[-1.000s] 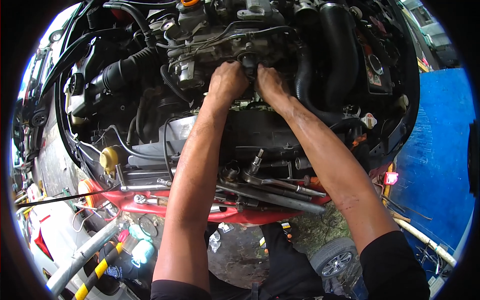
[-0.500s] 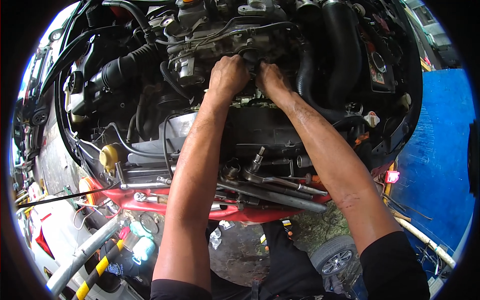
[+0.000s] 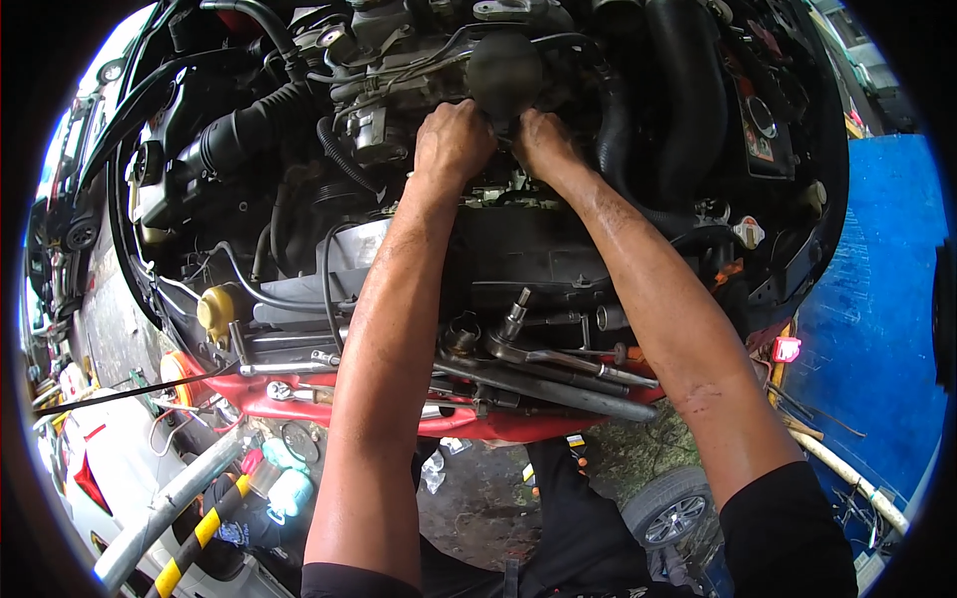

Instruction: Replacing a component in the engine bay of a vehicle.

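Both hands are deep in the engine bay, close together. My left hand (image 3: 454, 140) is closed with its knuckles up, at the lower left edge of a dark, round, disc-like part (image 3: 504, 72). My right hand (image 3: 543, 143), also closed, is at the lower right edge of the same part. The disc is tilted up with its broad face showing, in front of the engine (image 3: 399, 75). My fingertips are hidden, and the exact kind of the part cannot be made out.
Sockets, ratchets and a long grey bar (image 3: 558, 391) lie along the car's red front edge (image 3: 478, 427). A ratchet with an upright extension (image 3: 512, 317) stands among them. Thick black hoses (image 3: 688, 100) run at the right. A wheel (image 3: 666, 508) lies on the ground.
The dark round part has come up between my hands and tilted, so much more of its face shows. Both hands have shifted slightly; my arms are nearly where they were.
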A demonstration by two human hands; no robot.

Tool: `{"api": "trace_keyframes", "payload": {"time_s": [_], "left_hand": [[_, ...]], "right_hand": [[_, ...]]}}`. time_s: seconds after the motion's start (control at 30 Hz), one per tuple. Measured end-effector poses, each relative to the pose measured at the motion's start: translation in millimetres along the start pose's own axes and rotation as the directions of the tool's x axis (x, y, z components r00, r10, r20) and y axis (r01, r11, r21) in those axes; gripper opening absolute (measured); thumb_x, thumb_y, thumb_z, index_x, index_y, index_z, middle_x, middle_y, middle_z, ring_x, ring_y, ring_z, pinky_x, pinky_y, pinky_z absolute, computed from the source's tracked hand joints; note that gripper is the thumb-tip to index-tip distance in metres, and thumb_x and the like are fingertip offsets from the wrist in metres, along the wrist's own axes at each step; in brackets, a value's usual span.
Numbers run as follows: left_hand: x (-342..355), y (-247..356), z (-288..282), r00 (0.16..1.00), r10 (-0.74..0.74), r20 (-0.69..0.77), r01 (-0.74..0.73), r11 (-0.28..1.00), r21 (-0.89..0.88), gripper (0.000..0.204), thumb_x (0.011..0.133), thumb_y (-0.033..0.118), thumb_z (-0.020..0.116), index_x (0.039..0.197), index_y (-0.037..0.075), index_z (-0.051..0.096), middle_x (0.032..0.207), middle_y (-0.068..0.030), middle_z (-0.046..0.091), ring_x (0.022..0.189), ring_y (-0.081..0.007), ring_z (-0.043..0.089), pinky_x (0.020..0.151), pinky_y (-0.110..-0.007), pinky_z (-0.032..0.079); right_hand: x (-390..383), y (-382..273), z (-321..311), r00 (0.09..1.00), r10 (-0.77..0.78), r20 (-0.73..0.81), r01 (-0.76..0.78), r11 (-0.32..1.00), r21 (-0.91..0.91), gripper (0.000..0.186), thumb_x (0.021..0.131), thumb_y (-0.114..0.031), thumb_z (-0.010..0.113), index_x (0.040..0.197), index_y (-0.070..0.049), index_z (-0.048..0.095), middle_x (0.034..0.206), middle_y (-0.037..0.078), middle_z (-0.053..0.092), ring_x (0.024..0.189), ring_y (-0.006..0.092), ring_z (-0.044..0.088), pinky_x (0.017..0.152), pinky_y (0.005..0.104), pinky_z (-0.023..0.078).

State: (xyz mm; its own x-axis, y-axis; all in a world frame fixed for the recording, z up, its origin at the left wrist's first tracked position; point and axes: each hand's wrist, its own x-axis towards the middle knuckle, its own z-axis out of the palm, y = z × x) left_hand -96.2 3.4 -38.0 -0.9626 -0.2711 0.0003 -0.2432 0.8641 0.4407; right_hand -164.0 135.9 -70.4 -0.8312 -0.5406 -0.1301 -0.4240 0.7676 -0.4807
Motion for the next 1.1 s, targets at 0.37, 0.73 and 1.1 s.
{"api": "trace_keyframes", "payload": {"time_s": [0.37, 0.73, 1.1], "left_hand": [[-2.6, -8.2, 0.5, 0.998, 0.054, 0.010, -0.054, 0.999, -0.006, 0.025, 0.083, 0.021, 0.064, 0.089, -0.003, 0.069, 0.086, -0.0292, 0.067, 0.088, -0.0448, 0.066, 0.081, -0.051, 0.054], [-10.0, -14.3, -0.5, 0.999, 0.003, 0.032, -0.004, 0.999, 0.042, 0.028, 0.081, 0.021, 0.065, 0.090, -0.005, 0.068, 0.087, -0.0297, 0.067, 0.090, -0.0453, 0.066, 0.084, -0.052, 0.053], [-14.7, 0.1, -12.7, 0.997, 0.013, 0.071, -0.008, 0.997, -0.071, 0.037, 0.081, 0.032, 0.067, 0.090, -0.004, 0.072, 0.088, -0.0291, 0.068, 0.091, -0.0446, 0.067, 0.084, -0.050, 0.055]], "right_hand": [[-2.1, -4.3, 3.4, 0.998, -0.051, 0.030, 0.050, 0.998, 0.024, 0.023, 0.087, -0.013, 0.052, 0.095, 0.003, 0.068, 0.096, 0.031, 0.068, 0.095, 0.0445, 0.068, 0.082, 0.0508, 0.056], [4.8, 7.5, 26.2, 0.999, -0.013, -0.037, 0.019, 0.986, 0.165, 0.032, 0.094, -0.023, 0.048, 0.105, 0.001, 0.065, 0.097, 0.029, 0.069, 0.095, 0.0443, 0.068, 0.083, 0.0491, 0.055], [-18.3, 11.7, -2.5, 0.936, -0.042, 0.349, 0.141, 0.954, -0.265, 0.027, 0.090, -0.010, 0.051, 0.099, 0.006, 0.071, 0.109, 0.027, 0.069, 0.105, 0.0413, 0.067, 0.088, 0.0449, 0.055]]}}
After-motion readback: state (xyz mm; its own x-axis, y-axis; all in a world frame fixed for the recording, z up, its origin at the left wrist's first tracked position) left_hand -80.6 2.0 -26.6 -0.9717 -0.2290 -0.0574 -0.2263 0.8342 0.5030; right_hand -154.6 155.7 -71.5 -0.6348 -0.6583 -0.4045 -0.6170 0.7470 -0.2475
